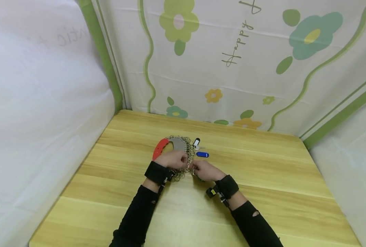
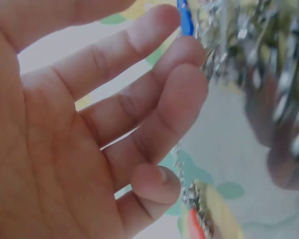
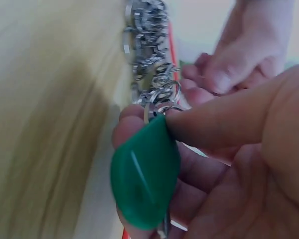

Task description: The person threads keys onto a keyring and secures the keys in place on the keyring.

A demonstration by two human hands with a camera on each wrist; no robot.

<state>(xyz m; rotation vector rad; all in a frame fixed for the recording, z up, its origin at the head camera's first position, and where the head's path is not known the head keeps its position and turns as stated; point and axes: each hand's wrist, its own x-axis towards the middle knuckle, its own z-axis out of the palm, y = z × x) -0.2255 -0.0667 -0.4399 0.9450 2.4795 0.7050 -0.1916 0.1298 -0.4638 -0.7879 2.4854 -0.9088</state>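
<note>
A key holder with a red handle (image 1: 159,148) and a grey plate (image 1: 178,143) lies on the table, its curved edge hung with many metal rings (image 1: 189,147). My left hand (image 1: 173,159) is over the plate by the rings; its fingers look loosely bent, with nothing seen between them in the left wrist view. My right hand (image 1: 208,170) pinches a green key tag (image 3: 147,174) by its ring end, close against the holder's rings (image 3: 157,64). A key shaft (image 3: 164,226) shows partly beneath the tag. The exact contact of tag ring and holder is unclear.
Beyond my right hand lie a blue key tag (image 1: 202,154) and a black-and-white key tag (image 1: 196,142) with a key (image 1: 197,147). The wooden table (image 1: 183,219) is bounded by white cloth walls (image 1: 47,120) and a flowered back curtain (image 1: 201,75).
</note>
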